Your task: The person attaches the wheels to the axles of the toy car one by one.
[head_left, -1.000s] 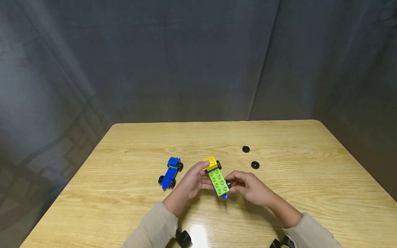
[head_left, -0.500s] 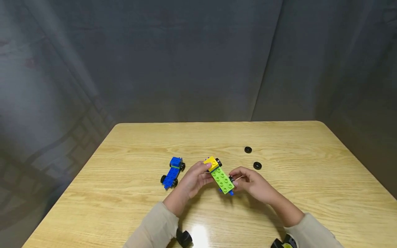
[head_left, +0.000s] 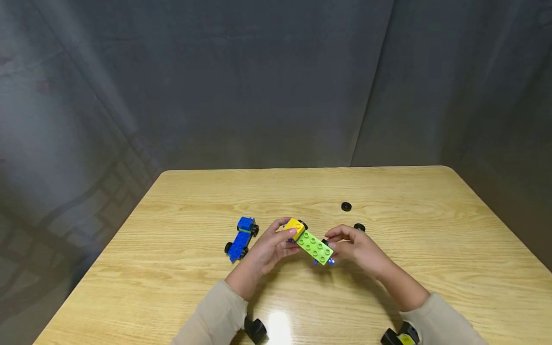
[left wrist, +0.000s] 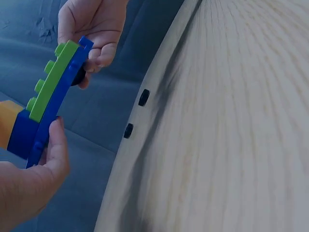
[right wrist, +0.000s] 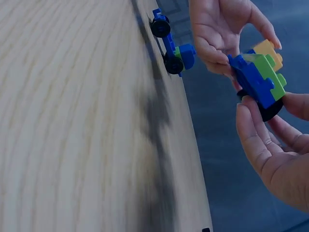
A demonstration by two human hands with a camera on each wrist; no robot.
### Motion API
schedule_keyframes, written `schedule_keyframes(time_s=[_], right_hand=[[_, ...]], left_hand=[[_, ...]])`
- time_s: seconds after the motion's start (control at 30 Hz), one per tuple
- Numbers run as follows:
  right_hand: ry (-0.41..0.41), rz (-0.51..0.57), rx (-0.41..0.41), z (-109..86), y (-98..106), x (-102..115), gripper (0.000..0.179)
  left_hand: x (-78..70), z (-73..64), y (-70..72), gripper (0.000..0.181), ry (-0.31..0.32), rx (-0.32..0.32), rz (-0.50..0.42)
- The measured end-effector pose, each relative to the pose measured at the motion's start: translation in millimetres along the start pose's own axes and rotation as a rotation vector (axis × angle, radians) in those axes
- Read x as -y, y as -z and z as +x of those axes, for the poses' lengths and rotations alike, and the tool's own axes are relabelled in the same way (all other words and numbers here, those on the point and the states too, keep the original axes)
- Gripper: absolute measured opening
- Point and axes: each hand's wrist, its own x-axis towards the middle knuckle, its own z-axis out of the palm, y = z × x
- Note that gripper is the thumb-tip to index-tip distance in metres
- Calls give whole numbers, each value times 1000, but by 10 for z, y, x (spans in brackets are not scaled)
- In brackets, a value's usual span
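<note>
My left hand (head_left: 264,250) grips a toy car (head_left: 315,246) made of building bricks by its yellow front block (head_left: 295,229), thumb on top. Lime green studs cover the car's bed, and its base (left wrist: 57,99) is blue. At the rear, my right hand (head_left: 361,250) pinches a black wheel (right wrist: 272,110) on the car's right side between thumb and fingers. The car is held above the table, rear end pointing to the right. Another black wheel (head_left: 304,224) sits beside the yellow block. The car's far side is mostly hidden in the head view.
A blue toy car (head_left: 241,238) stands on the wooden table (head_left: 194,287) left of my left hand. Two loose black tyres, a far one (head_left: 346,206) and a nearer one (head_left: 359,227), lie beyond my right hand. Grey curtains (head_left: 258,86) hang behind the table.
The held car has turned so its rear swings to the right and slightly away. My right hand has moved along with the rear wheel. The left hand keeps its grip on the front.
</note>
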Motion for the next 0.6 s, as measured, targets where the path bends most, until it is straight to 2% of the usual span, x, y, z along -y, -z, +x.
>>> schedule_keyframes(time_s=[0.23,0.6], right_hand=[[14,24,-8,7,32,23,36],[-56,39,-82,70,66,14,33]], left_hand=[[-35,-26,22,65,9,39,49],[37,-20,22,57,35,79,62]])
